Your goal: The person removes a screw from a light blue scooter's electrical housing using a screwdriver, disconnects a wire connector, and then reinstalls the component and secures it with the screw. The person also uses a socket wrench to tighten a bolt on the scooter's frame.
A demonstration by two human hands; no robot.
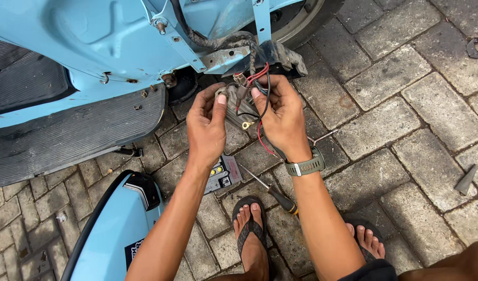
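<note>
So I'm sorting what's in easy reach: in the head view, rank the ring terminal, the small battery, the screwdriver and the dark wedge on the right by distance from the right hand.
1. Ring terminal: just left of the right hand, between both hands.
2. Small battery: on the pavers below the left hand.
3. Screwdriver: by the sandalled foot, about as near as the battery; hard to call.
4. Dark wedge: far right.

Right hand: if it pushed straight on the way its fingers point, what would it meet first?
The right hand points up and left. Past the wires it already pinches, it would likely first meet the dark wrapped harness under the pale blue scooter body; depth is unclear.
</note>
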